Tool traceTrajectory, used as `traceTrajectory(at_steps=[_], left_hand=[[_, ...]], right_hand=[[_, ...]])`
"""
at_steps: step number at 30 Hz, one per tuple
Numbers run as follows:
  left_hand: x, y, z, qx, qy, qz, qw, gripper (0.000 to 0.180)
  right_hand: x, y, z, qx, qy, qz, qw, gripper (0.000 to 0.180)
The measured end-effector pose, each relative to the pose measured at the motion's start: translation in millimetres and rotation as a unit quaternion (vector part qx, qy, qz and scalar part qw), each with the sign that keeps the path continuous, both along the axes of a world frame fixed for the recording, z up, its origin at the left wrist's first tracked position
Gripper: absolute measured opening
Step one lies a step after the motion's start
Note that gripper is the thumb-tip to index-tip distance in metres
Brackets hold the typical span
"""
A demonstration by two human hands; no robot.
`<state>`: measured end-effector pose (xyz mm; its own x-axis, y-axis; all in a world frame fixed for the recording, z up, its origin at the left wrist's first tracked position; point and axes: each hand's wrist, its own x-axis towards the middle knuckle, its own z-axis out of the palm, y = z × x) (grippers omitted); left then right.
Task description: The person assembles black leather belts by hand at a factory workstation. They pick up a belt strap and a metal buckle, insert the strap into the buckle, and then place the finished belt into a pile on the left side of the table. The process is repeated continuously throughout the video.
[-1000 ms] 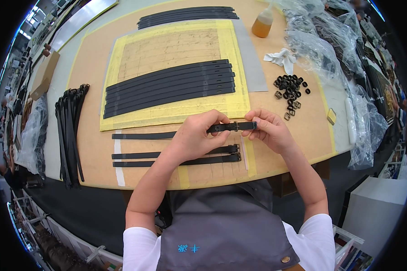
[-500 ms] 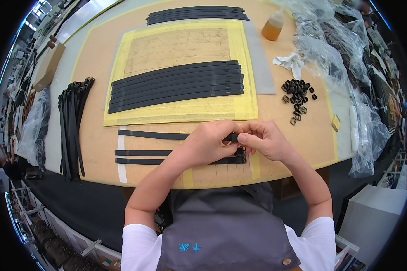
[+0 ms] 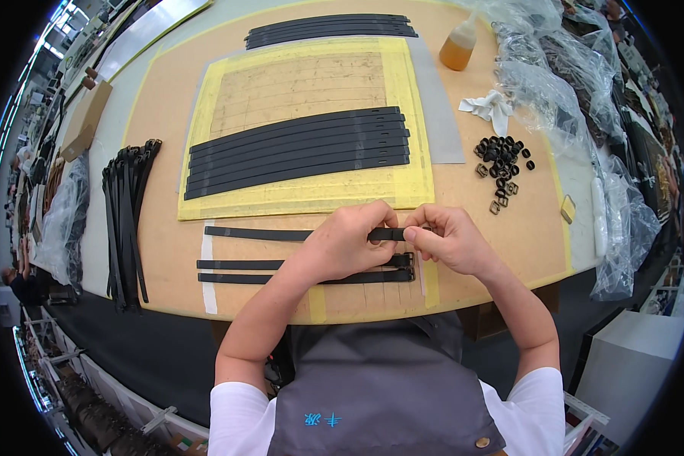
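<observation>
Between both hands is the right end of a black belt strap (image 3: 258, 233), whose long left part lies on the table. My left hand (image 3: 349, 242) closes its fingers round the strap near this end. My right hand (image 3: 450, 239) pinches the very tip, so the fingers hide whatever is there. Just nearer to me lie two more black straps (image 3: 235, 265), partly covered by my left hand and forearm. Dark metal buckles (image 3: 409, 266) sit at their right ends, below my right hand.
Several black straps lie side by side on a yellow-edged board (image 3: 304, 209). Left is a bundle of buckled straps (image 3: 125, 220); right, a pile of small black loops and buckles (image 3: 501, 159). A bottle of amber liquid (image 3: 457, 47), white cloth (image 3: 490, 109) and clear plastic (image 3: 536, 91) are farther back.
The whole view has shifted slightly. Both hands keep hold of the strap end, with small finger movements; the right fingertips have shifted a little at its tip.
</observation>
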<state>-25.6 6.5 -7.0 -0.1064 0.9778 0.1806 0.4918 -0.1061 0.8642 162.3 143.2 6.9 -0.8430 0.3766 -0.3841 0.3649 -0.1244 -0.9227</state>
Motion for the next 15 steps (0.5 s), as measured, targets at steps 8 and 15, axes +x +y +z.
traceTrajectory(at_steps=[8, 15], left_hand=[[1.1, 1.9, -5.0, 0.018, -0.003, 0.003, 1.0, 0.017], [1.3, 0.9, -2.5, -0.001, -0.017, -0.002, 1.0, 0.017]], right_hand=[[-1.4, 0.6, -1.4, 0.012, 0.002, -0.002, 1.0, 0.025], [-1.9, -0.3, -1.8, 0.007, 0.003, -0.003, 1.0, 0.025]])
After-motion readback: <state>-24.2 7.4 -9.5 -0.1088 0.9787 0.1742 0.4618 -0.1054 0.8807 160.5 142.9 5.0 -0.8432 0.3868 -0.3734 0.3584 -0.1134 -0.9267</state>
